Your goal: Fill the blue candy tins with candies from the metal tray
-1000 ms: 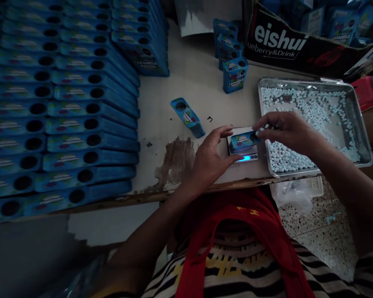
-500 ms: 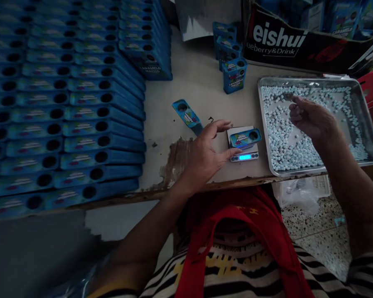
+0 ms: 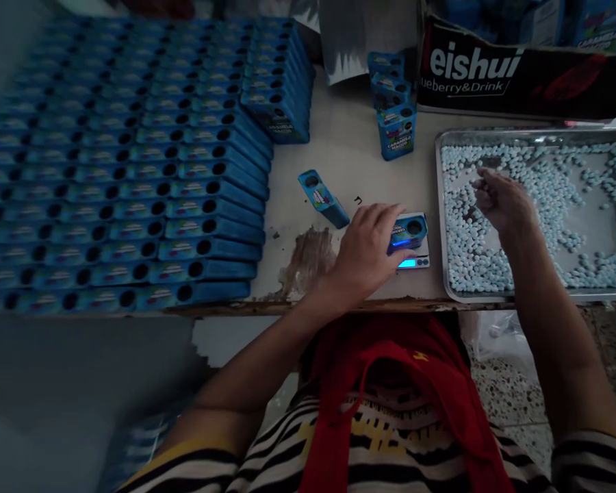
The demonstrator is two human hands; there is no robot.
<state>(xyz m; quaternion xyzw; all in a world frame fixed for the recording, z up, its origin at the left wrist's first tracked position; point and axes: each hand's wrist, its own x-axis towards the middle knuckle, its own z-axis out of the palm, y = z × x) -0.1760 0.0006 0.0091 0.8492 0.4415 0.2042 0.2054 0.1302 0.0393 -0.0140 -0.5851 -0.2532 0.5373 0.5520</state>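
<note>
My left hand (image 3: pixel 368 250) curls around a small blue candy box (image 3: pixel 409 228) standing on a digital scale (image 3: pixel 419 262), with the thumb at its near side and the fingers at its far side. The box has a round dark hole in its top, and the scale's display glows blue. Over the left part of a metal tray (image 3: pixel 440 226) is my right hand (image 3: pixel 504 198), its fingers closed. What they hold, if anything, I cannot make out. Small pale blue and white candies (image 3: pixel 477 270) are spread across the tray. Left of the scale a second blue box (image 3: pixel 323 198) stands by itself.
Tight rows of blue boxes (image 3: pixel 133 212) fill the table's left side. Several more boxes (image 3: pixel 396 130) stand behind the scale, beside a black carton (image 3: pixel 472 75) at the back right. The wooden table edge (image 3: pixel 308 306) runs close to my body.
My left hand has moved right and closed around the box on the scale. My right hand remains over the tray with closed fingers. The camera's view has shifted.
</note>
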